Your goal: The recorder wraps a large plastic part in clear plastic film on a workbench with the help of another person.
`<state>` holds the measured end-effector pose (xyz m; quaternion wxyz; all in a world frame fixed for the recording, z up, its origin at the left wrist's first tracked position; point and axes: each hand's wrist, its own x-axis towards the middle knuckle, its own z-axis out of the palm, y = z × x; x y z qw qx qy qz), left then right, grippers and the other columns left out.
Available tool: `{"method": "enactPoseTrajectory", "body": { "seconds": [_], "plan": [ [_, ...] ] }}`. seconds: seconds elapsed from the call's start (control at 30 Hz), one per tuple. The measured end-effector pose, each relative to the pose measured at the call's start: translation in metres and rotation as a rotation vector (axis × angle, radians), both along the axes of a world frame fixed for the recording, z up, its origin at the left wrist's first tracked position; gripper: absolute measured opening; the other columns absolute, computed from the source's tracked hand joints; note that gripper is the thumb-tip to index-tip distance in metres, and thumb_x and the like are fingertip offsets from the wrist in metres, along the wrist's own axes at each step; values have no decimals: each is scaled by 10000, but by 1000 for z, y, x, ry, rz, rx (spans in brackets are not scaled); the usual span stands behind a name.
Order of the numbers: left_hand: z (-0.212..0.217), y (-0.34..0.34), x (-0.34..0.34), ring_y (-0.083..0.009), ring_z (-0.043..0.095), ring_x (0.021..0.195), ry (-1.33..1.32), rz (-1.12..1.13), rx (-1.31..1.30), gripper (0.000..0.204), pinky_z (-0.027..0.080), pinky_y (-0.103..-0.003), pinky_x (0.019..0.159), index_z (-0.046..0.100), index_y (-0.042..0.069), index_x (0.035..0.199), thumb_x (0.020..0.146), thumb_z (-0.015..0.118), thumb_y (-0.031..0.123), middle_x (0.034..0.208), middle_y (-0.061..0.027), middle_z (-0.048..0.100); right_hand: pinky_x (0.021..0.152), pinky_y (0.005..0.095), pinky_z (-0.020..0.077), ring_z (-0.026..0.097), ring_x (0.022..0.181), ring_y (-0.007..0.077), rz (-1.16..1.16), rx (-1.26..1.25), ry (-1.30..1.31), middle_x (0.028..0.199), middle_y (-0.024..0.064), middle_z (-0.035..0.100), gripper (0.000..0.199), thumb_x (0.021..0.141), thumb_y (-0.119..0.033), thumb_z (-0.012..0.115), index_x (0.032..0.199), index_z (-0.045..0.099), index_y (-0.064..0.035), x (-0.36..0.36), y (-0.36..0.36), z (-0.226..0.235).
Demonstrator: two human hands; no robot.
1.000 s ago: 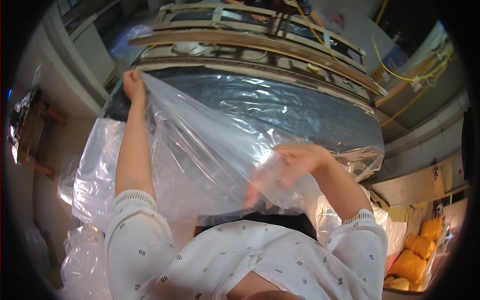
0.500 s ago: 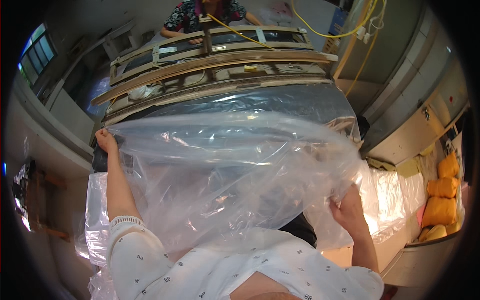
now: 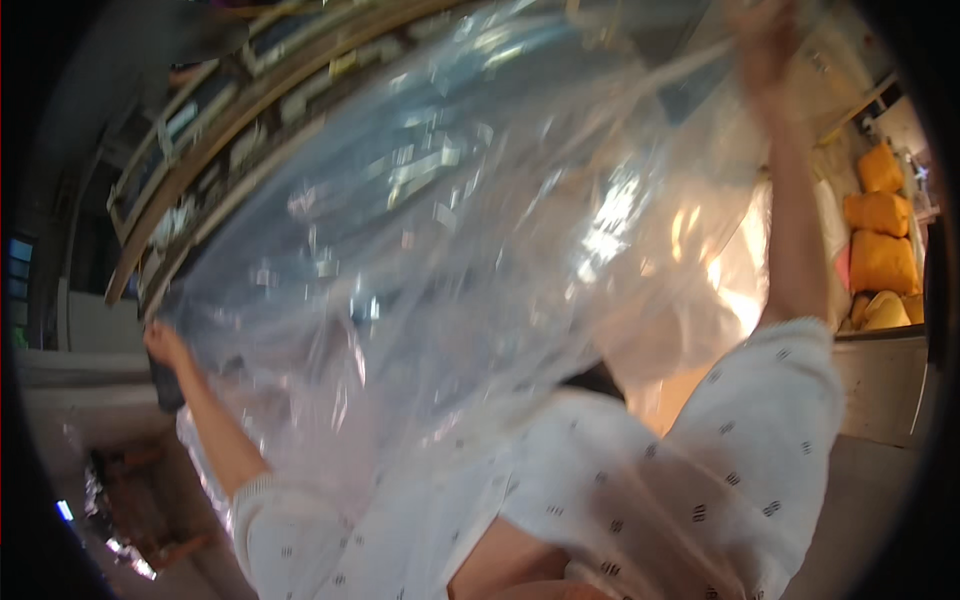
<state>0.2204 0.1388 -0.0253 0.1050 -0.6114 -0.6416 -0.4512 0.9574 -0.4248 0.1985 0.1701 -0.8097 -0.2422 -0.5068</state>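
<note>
A large clear plastic sheet [image 3: 470, 250] billows across most of the view, blurred by motion. My left hand [image 3: 165, 343] grips its lower left edge, low at the left. My right hand [image 3: 765, 40] is raised high at the upper right and holds the sheet's other edge, with the arm stretched up. My white patterned sleeves show through the plastic at the bottom. Under the sheet lies a dark flat surface, only dimly visible.
A long wooden frame [image 3: 230, 120] runs diagonally behind the sheet at upper left. Several yellow-orange bags [image 3: 880, 235] are stacked at the right edge above a pale counter [image 3: 885, 385]. More crumpled plastic [image 3: 125, 545] lies at lower left.
My right hand swung from low at the right up to the top right, lifting the sheet. My left hand dropped lower and further left. The view tilted sharply.
</note>
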Motion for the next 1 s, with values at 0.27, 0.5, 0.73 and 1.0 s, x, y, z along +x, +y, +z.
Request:
{"method": "enactPoseTrajectory", "body": {
  "seconds": [0.27,0.5,0.73,1.0],
  "plan": [
    [2,-25,-203,-407,565,943,650,236,-367,376,448,-473,808,559,6,1029,884,453,336,1044,-227,586,979,358,329,416,1193,308,374,-306,860,1237,183,476,698,782,-467,619,1309,409,-61,60,0,-186],
    [-8,-7,-175,-396,594,913,365,323,-432,349,470,-488,781,603,-33,960,817,491,266,984,-255,604,933,370,382,509,1088,352,375,-241,856,1150,210,545,608,853,-570,405,1165,544,-67,93,61,-144],
    [20,-31,-213,-281,634,764,-2,793,-632,339,515,-417,630,621,-35,1001,884,474,246,970,-151,647,1013,522,259,339,1278,302,470,-402,510,1354,122,410,482,898,-384,446,1267,454,-74,28,53,-195],
    [51,-43,-206,-274,630,765,-13,686,-575,341,513,-405,640,622,-30,1006,887,475,253,968,-146,647,1001,419,314,397,1230,313,578,-272,502,1294,131,478,416,906,-322,439,1230,499,-69,30,50,-199]
  ]
}}
